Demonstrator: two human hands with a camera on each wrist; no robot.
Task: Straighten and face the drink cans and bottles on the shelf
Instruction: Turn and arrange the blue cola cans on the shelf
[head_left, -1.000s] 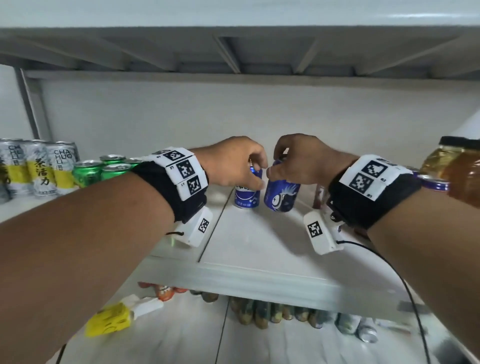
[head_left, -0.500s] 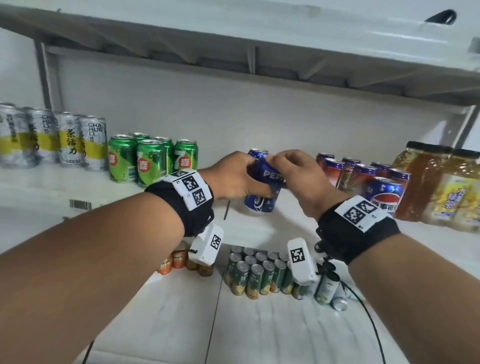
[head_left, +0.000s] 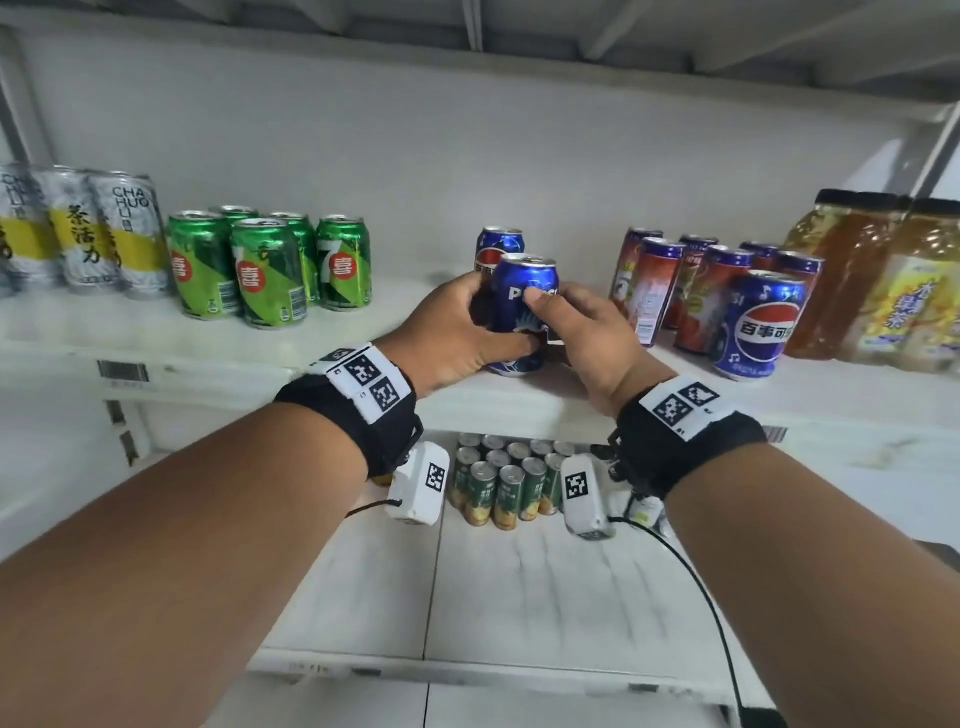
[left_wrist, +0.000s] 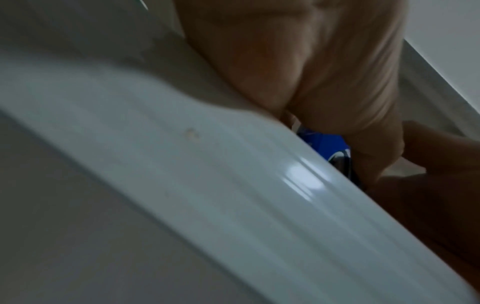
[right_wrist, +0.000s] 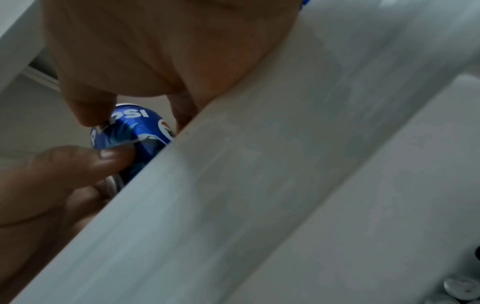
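At the far left of the shelf, the tall silver-and-yellow tea cans and then the green cans are being left standing upright in their groups, labels outward.

Next, the left hand is being wrapped round the left flank and lower front of the front blue Pepsi can, with the thumb laid across its base; in the left wrist view only a sliver of blue is being shown past the shelf lip. The can is being held upright, its long axis vertical, right at the front edge of the shelf and directly between the 2 hands, so neither hand is being placed nearer than the other. A 2nd blue can is being left just behind it.

On the other side, the right hand is being curled round the can's right flank, a fingertip pressed over the lettering. In the right wrist view the word is being read only partly, so the label is judged not yet squared to the front; a twist about the vertical axis is likely being called for.

Further right, the red cans, a lone blue can and the amber bottles are being left untouched.
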